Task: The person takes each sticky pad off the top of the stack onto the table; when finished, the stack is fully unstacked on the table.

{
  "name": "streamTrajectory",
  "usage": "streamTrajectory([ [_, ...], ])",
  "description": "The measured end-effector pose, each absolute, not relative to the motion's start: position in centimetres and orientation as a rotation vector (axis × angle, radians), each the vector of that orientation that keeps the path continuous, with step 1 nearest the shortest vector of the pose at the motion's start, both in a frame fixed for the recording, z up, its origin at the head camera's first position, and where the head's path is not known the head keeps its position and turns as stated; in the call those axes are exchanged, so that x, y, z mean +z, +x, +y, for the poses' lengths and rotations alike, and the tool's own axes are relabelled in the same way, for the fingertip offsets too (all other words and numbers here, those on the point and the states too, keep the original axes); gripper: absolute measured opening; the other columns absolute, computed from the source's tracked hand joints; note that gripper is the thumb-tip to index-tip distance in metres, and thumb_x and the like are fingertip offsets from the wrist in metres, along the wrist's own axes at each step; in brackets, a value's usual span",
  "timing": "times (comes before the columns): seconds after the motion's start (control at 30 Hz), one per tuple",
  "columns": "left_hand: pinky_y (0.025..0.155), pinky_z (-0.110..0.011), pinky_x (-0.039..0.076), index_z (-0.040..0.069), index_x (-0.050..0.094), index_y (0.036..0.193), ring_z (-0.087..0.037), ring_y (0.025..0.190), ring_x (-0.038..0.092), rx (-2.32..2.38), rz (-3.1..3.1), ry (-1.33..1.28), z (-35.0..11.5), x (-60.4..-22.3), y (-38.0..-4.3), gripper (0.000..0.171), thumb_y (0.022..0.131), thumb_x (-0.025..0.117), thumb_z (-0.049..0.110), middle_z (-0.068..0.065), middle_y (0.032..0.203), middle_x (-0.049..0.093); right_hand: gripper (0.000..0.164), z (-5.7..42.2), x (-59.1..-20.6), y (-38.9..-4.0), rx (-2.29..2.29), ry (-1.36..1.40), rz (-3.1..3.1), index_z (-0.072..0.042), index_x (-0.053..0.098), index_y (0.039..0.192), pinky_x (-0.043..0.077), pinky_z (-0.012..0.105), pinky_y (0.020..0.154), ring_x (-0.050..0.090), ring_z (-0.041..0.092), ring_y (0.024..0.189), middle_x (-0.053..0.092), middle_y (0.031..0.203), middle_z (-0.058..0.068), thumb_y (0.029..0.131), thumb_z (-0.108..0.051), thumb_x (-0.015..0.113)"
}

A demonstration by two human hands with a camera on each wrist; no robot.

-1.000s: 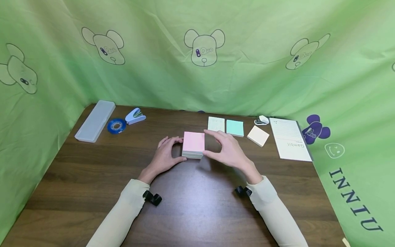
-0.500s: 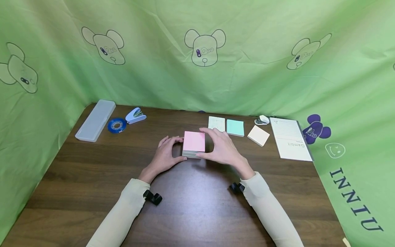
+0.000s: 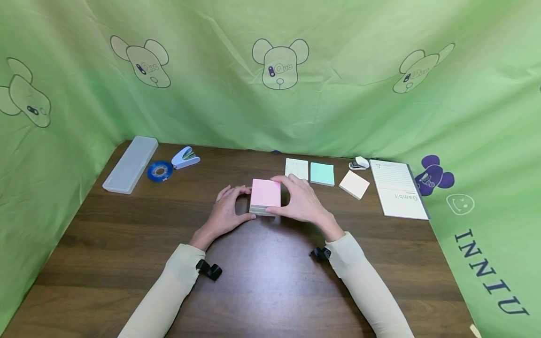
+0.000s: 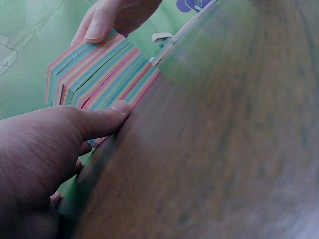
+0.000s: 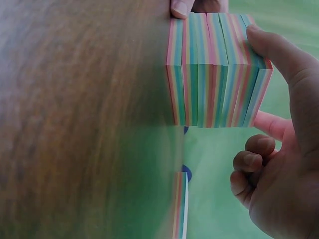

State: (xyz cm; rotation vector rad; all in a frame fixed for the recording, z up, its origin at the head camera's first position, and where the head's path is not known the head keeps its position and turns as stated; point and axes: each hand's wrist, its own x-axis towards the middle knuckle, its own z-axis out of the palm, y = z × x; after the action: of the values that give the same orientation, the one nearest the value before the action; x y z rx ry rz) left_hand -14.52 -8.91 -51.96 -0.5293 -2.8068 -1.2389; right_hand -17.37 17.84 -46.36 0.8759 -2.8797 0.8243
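A stack of sticky note pads (image 3: 265, 193), pink on top, stands on the table in the middle of the head view. Its sides show pastel stripes in both wrist views. My left hand (image 3: 228, 211) holds the stack's lower left part, the thumb on the near side and fingers around toward the back. From the right, my right hand (image 3: 302, 201) grips the upper part between thumb and index finger. In the right wrist view its thumb (image 5: 279, 47) presses the striped side near the top, while the other fingers curl below, off the pads.
Behind the stack lie a white pad (image 3: 297, 168), a mint pad (image 3: 322, 173) and a cream pad (image 3: 354, 184). A white stapler (image 3: 359, 163) and a lined notepad (image 3: 399, 190) are farther right. At left are a translucent case (image 3: 131, 164), blue tape roll (image 3: 160, 171) and light blue stapler (image 3: 185, 158).
My right hand has moved left from beside the stack, and its thumb and index finger have closed on the upper pads. My left hand and the stack have stayed in place.
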Motion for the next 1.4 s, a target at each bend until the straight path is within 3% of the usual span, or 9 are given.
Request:
streamTrajectory([
  [1.07,0.139,-0.053,0.013,0.003,0.063,0.142,-0.037,0.153,0.052,-1.258,-2.803,-0.522,-9.0,-52.1,-14.5,0.071,0.085,0.1,0.024,-0.014,0.151,0.068,0.08,18.9,-46.1,-17.5,0.992,0.85,-2.803,-0.016,0.068,0.146,0.05,0.054,0.098,0.062,0.027,0.106,0.067,0.114,0.006,0.078,-0.047,0.098],
  [1.4,0.139,-0.052,0.013,0.003,0.063,0.142,-0.036,0.154,0.051,-1.275,-2.807,-0.517,-8.9,-52.0,-14.6,0.07,0.086,0.099,0.022,-0.012,0.154,0.066,0.084,20.8,-45.6,-17.8,1.055,0.786,-2.786,-0.014,0.067,0.149,0.05,0.056,0.104,0.064,0.033,0.12,0.07,0.131,0.01,0.077,-0.042,0.1],
])
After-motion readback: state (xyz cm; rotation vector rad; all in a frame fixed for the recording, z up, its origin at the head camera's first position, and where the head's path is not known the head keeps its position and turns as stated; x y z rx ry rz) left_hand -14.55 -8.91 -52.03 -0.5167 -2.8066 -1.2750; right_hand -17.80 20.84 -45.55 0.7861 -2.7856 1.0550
